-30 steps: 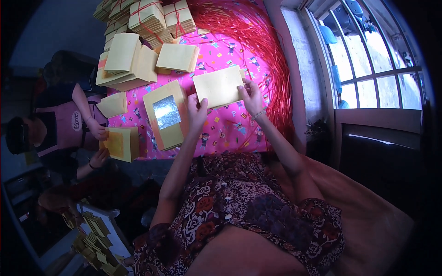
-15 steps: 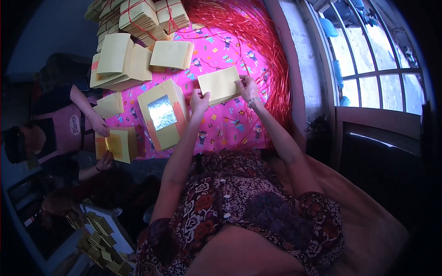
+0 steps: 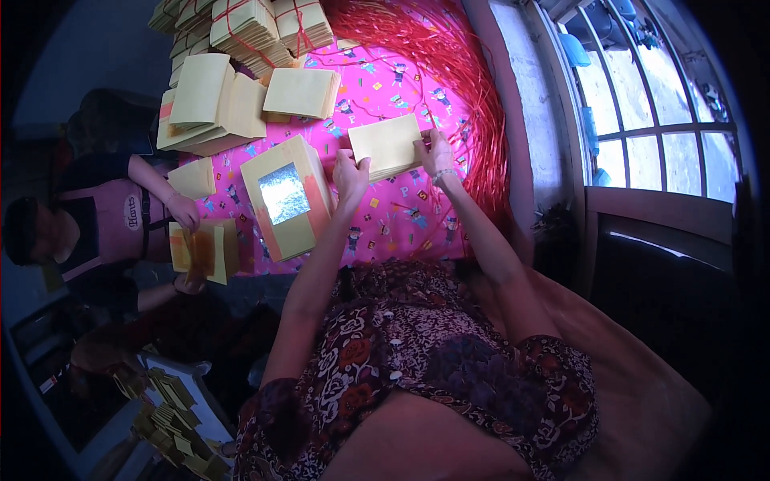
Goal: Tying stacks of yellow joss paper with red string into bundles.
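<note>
Between my two hands is a small stack of pale yellow paper sheets [image 3: 385, 145], just above or on the pink patterned table cover. My left hand [image 3: 350, 174] grips its near left corner, thumb on top. At the right edge my right hand [image 3: 435, 154] pinches the same stack, fingers bent. Left of my left forearm stands a thick block of yellow paper [image 3: 311, 232] with a shiny silver square [image 3: 283, 195] on its top sheet. A smaller stack of yellow paper [image 3: 300, 92] lies beyond it.
Red plastic strands [image 3: 481, 144] spread along the table's right and far side. Tied paper bundles [image 3: 245, 32] and a loose pile [image 3: 216, 112] fill the far left. A co-worker in a pink apron [image 3: 112, 216] handles gold-marked sheets [image 3: 204, 250] at the left. A barred window [image 3: 666, 96] is at right.
My hands and the stack have shifted very slightly; my left hand has moved a little up along the stack's left edge. The co-worker's hands have moved over the gold-marked sheet, which now looks bent up.
</note>
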The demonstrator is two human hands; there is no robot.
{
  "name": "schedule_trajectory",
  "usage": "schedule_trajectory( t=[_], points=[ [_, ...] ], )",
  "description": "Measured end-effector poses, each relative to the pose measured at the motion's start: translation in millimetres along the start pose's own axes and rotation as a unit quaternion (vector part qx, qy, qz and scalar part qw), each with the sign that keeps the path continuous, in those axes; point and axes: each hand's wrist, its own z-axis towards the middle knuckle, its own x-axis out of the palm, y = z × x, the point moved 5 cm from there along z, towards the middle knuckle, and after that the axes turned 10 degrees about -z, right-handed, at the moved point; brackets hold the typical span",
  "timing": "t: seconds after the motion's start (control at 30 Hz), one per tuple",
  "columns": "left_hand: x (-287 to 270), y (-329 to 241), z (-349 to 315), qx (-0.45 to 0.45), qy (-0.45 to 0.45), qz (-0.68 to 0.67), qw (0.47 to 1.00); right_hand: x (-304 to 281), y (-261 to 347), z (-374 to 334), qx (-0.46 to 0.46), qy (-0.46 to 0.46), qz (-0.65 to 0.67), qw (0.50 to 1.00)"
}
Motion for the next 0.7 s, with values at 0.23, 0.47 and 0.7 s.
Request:
schedule_trajectory(
  t=[0.23, 0.47, 0.7],
  points=[
    [3.3, -9.8, -3.2, 0.069, -0.003, 0.07, 0.995, 0.6, -4.4, 6.2, 0.038, 0.021, 0.036, 0.998],
    [3.7, -6.0, -1.3, 0.052, 0.009, 0.076, 0.996, -5.5, 2.3, 6.5, 0.061, 0.069, 0.024, 0.995],
    [-15.5, -31.8, -17.3, 0.093, -0.051, 0.034, 0.994, -13.6, 7.2, 7.5, 0.05, 0.044, 0.052, 0.996]
  ],
)
